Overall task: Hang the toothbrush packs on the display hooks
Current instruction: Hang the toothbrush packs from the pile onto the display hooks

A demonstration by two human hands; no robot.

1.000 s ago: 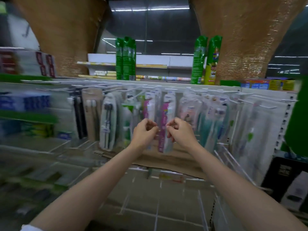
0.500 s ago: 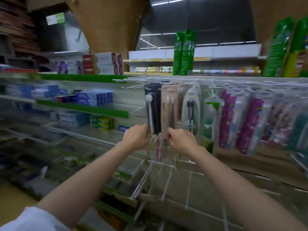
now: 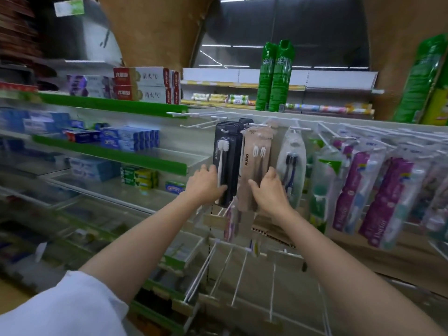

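Observation:
Several black toothbrush packs (image 3: 229, 151) hang from a white display hook (image 3: 224, 128) at the left end of the rail. My left hand (image 3: 206, 186) grips their lower end, thumb across the front. Beside them hang beige toothbrush packs (image 3: 257, 154) marked AUBO. My right hand (image 3: 268, 190) holds the bottom of the beige packs, fingers curled round the edge. Clear and purple toothbrush packs (image 3: 349, 187) fill the hooks to the right.
Bare white hooks (image 3: 194, 123) stick out left of the black packs, and more bare hooks (image 3: 225, 267) project from the lower panel. Green-edged shelves (image 3: 114, 155) with toothpaste boxes (image 3: 131, 139) run on the left. Green spray cans (image 3: 275, 76) stand on top.
My view and both hands have swung left along the rail, from the purple packs to the black and beige packs. Each hand now grasps one of those hanging stacks.

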